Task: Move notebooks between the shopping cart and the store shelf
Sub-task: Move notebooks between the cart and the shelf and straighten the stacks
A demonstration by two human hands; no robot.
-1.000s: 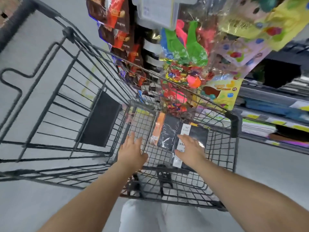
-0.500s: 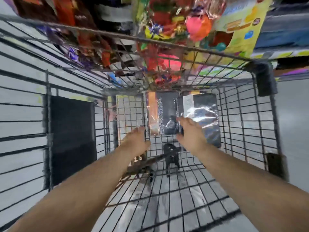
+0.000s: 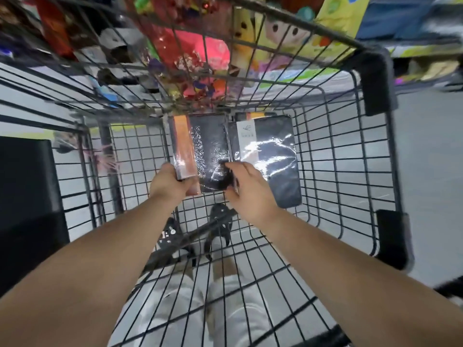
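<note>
Lifting the orange-banded notebook out of the shopping cart is judged to be the step in hand. This notebook lies flat on the wire floor at the centre of the frame, with the white-labelled notebook just beside it on the right, their long edges touching or nearly so. The hands are held apart. The lower left corner of the orange-banded notebook is gripped by the left hand, and its lower right corner appears to be pinched by the right hand at the seam between the two covers. Both notebooks are film-wrapped and glossy, so a slippery surface is to be expected. Pressure should be applied through the cover edges and not through the loose film alone. The near edge should be raised first, so that the neighbour is not dragged along and no corner is caught in the wire mesh. The notebook is best kept level and brought up clear of the front rim before it is carried toward the store shelf at the upper right of the frame. The hanging packets at the upper centre should be avoided on the way.
</note>
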